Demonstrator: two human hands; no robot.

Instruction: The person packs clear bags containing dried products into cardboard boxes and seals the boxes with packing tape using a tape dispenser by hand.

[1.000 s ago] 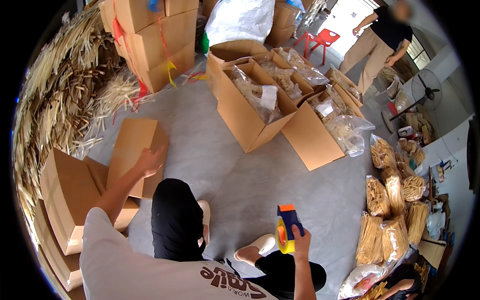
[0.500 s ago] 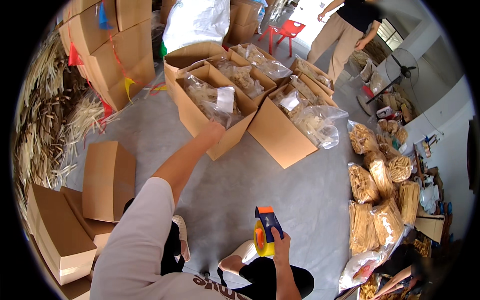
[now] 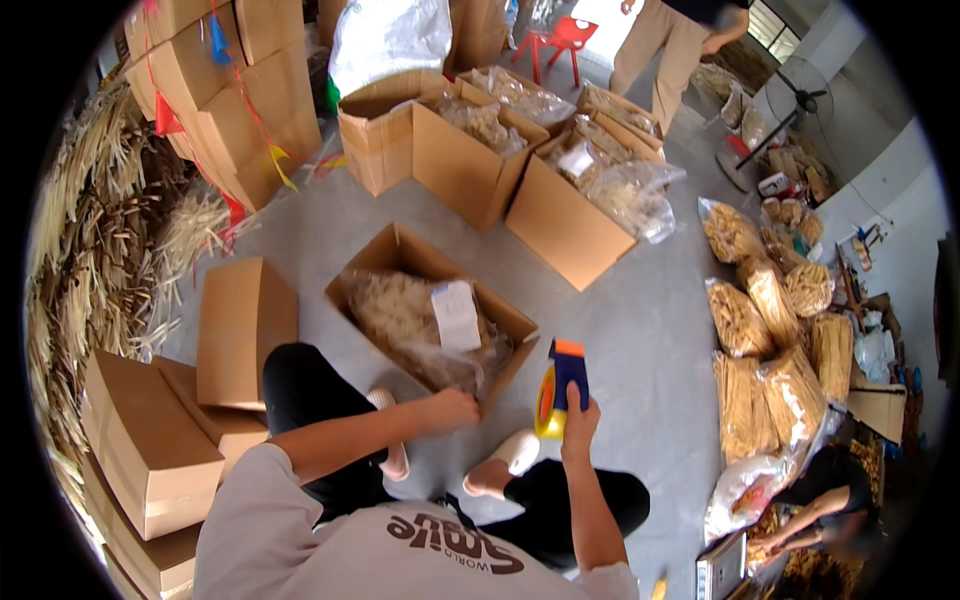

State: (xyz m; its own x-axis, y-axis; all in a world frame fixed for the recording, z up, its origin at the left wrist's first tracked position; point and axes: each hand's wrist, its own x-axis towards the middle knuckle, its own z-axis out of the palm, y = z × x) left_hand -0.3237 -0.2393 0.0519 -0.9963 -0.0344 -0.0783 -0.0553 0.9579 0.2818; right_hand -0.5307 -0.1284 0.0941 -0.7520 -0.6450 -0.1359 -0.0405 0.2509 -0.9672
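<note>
An open cardboard box (image 3: 385,257) sits on the floor just in front of my feet. Inside lies a clear plastic bag of pale dried pieces (image 3: 385,312), topped by a white paper sheet (image 3: 456,315). My left hand (image 3: 450,411), slightly blurred, is closed at the box's near edge; its fingertips are partly hidden. Right of the box, my right hand (image 3: 580,415) grips a blue tape dispenser (image 3: 571,375) by its handle. The dispenser carries a yellow roll of tape (image 3: 547,410) and has an orange end.
Several filled open boxes (image 3: 570,235) stand farther ahead. Empty cartons (image 3: 245,330) are at my left, below stacked boxes (image 3: 260,110). Bags of tan dried sticks (image 3: 790,395) line the right side. One person (image 3: 655,50) stands at the back; another (image 3: 835,490) bends at lower right.
The box with the paper sheet has come away from the group toward my feet, my left hand moving back with it. My right hand has raised the tape dispenser slightly forward and right.
</note>
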